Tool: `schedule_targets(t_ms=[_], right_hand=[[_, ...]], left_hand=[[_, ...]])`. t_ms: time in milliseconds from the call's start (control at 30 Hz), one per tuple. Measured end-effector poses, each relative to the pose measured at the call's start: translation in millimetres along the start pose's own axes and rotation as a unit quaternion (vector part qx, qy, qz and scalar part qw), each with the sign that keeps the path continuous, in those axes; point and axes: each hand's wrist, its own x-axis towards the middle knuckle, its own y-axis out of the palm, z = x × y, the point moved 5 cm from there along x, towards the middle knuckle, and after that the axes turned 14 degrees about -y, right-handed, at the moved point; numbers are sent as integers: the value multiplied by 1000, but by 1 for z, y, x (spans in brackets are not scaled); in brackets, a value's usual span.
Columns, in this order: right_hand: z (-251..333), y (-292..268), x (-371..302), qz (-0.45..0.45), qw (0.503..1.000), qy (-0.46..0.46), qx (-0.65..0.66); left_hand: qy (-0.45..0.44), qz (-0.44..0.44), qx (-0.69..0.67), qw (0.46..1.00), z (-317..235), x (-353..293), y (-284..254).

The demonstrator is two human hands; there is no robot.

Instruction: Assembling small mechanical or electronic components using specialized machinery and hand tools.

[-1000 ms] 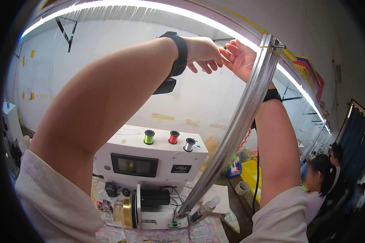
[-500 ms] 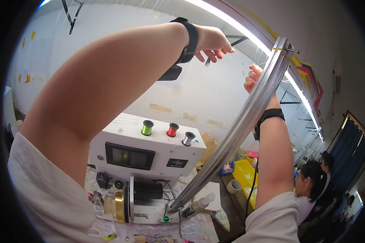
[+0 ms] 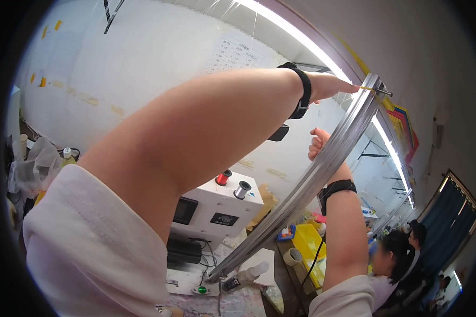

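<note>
My left hand [image 3: 333, 89] reaches up and across to the top of a slanted metal post [image 3: 349, 124]. One of its fingers stretches out to a yellow band [image 3: 366, 88] tied round the post; its other fingers are mostly hidden. Lower down, just left of the post, my right hand [image 3: 317, 143] is raised with its fingers curled closed. Whatever those fingers may hold is too fine to make out. Thin clear strands [image 3: 296, 203] run along the post. A metal pin [image 3: 385, 93] sticks out near its top.
Below stands a white machine [image 3: 238, 211] bearing red [image 3: 223, 177] and silver [image 3: 242, 189] spools. A bottle [image 3: 246, 276] lies tilted by the post's foot. Yellow trays [image 3: 308, 240] and a tape roll [image 3: 292, 257] are to the right. A person [image 3: 391, 259] sits beyond my right arm.
My left hand has moved right, up to the post's top. My right hand has dropped slightly, still curled. The view has shifted, and my left arm now hides much of the machine.
</note>
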Motion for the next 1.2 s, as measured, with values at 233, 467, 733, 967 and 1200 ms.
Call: schedule_targets(t_ms=[233,467,733,967,1200], right_hand=[[-7,61,-39,122,990,64,-15],[13,39,-62,274,942,69,-181],[74,-1,-69,48,991,-12,-121],[104,29,-69,15,981,-107,-162],[126,44,-69,-18,973,-133,-187]], left_hand=[[96,26,115,988,11,72,27],[153,71,-17,985,5,48,41],[-60,91,-199,974,37,26,-26],[-107,34,44,993,36,6,-73],[-73,-175,21,982,38,-16,-109]])
